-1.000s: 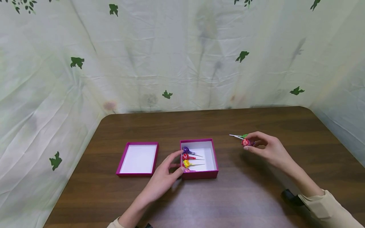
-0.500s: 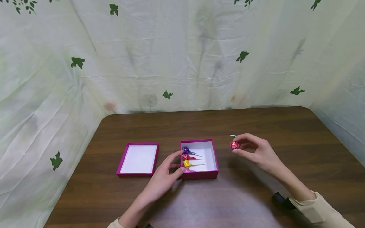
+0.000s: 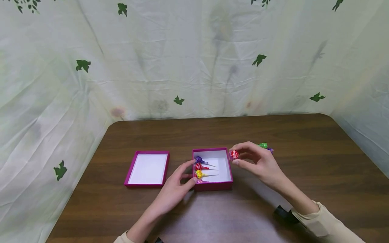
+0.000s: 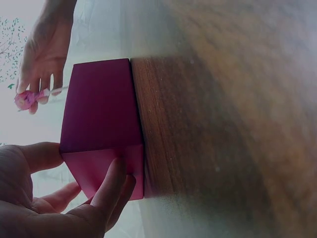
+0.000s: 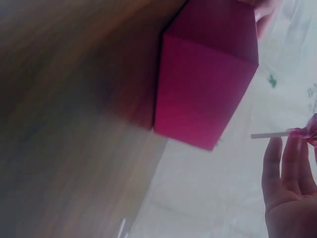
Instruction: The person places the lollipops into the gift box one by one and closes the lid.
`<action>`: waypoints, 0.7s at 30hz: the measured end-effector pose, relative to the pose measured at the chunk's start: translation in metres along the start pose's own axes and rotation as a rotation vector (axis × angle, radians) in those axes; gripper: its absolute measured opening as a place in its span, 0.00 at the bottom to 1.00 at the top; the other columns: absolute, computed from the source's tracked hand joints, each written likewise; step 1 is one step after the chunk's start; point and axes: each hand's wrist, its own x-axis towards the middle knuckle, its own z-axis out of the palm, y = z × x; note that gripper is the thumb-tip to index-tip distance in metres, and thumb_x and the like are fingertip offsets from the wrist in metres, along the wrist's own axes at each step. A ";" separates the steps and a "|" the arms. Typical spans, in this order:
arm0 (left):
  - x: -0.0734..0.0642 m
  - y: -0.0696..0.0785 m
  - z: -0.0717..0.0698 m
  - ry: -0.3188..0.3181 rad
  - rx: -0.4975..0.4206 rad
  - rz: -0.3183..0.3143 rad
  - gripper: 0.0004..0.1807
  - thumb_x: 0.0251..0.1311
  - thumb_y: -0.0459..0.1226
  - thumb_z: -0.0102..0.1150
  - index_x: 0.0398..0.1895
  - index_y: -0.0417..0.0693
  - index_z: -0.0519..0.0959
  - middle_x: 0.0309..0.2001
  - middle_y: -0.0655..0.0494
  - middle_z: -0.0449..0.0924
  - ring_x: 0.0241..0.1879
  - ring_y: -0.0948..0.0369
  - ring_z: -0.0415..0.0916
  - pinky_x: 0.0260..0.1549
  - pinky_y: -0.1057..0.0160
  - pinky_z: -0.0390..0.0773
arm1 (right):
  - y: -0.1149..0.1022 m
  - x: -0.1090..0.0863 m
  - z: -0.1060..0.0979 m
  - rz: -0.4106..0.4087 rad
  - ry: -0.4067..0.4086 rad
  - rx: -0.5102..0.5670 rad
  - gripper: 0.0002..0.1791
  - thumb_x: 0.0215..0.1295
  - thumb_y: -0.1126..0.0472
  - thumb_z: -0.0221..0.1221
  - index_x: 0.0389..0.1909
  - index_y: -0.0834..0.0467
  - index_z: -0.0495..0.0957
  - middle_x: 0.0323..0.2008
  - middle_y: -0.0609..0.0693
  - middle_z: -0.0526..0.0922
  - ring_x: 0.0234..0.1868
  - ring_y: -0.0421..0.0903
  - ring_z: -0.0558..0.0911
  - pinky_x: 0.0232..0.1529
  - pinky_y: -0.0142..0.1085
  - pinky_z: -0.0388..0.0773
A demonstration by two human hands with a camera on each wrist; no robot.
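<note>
My right hand (image 3: 255, 160) pinches a lollipop (image 3: 233, 155) with a red wrapped head, near the right rim of an open magenta box (image 3: 213, 186). Its white stick shows in the right wrist view. My left hand (image 3: 174, 189) holds the box at its left wall, thumb and fingers spread along that side. Inside lie a purple lollipop (image 3: 199, 160), a red one (image 3: 198, 167), a yellow one (image 3: 199, 174) and a pink one (image 3: 200, 181), in a column with heads left and sticks pointing right. The left hand partly hides the pink one.
A magenta lid (image 3: 147, 168) with a white inside lies left of the box. Behind my right hand, a green lollipop (image 3: 263, 145) and a purple lollipop (image 3: 270, 150) lie on the brown table (image 3: 319, 162), partly hidden. A pale leaf-print curtain (image 3: 194, 60) hangs behind.
My right hand has moved left from the loose lollipops to the box's right rim, bringing the red lollipop along. The left hand stays at the box.
</note>
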 end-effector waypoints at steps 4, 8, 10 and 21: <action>0.000 -0.001 0.000 0.004 0.001 0.011 0.30 0.66 0.44 0.61 0.71 0.64 0.66 0.67 0.57 0.66 0.57 0.53 0.75 0.43 0.54 0.77 | 0.001 0.005 0.011 0.016 -0.016 0.010 0.19 0.54 0.80 0.65 0.47 0.65 0.78 0.44 0.54 0.81 0.43 0.51 0.81 0.47 0.41 0.79; 0.001 -0.001 0.000 0.002 0.003 0.014 0.30 0.66 0.44 0.61 0.71 0.63 0.66 0.67 0.56 0.66 0.57 0.52 0.75 0.45 0.53 0.78 | 0.003 0.011 0.020 0.036 -0.042 0.020 0.17 0.56 0.77 0.66 0.47 0.65 0.78 0.44 0.53 0.82 0.44 0.51 0.81 0.48 0.48 0.79; 0.001 -0.001 0.000 0.002 0.006 0.014 0.30 0.66 0.44 0.61 0.71 0.63 0.66 0.67 0.56 0.66 0.57 0.52 0.75 0.45 0.52 0.78 | 0.006 0.014 0.024 0.048 -0.056 0.005 0.17 0.57 0.75 0.66 0.48 0.64 0.78 0.44 0.52 0.82 0.45 0.50 0.81 0.49 0.49 0.78; 0.001 -0.002 -0.001 -0.012 0.000 0.009 0.30 0.66 0.44 0.60 0.71 0.63 0.66 0.68 0.55 0.65 0.57 0.52 0.74 0.45 0.52 0.78 | 0.055 0.024 0.027 0.050 -0.137 -0.253 0.15 0.61 0.58 0.68 0.49 0.47 0.80 0.44 0.38 0.82 0.46 0.39 0.80 0.48 0.45 0.78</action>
